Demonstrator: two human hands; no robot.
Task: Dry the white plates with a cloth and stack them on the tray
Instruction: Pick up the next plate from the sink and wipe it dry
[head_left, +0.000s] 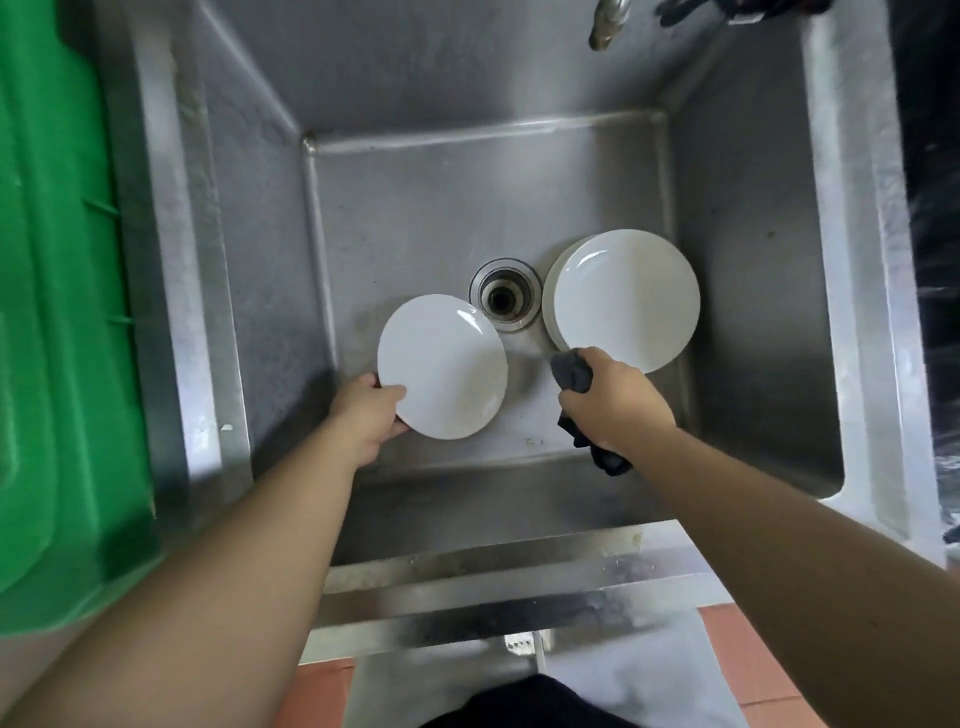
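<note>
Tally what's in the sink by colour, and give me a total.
White: 2 shown apart, the plate held by the left hand and the stack of plates by the drain; how many plates the stack holds cannot be told.
Dark grey: 1, the cloth gripped in the right hand.
Total: 3 items, counting the stack as one.

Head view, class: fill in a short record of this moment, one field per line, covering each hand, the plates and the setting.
setting: steel sink with a drain
left hand: grips the near edge of a single white plate, held tilted
right hand: grips a dark cloth
plate stack: in the sink, right of the drain
contact: cloth not on the held plate
left of sink: green bin
tap: at top edge
</note>
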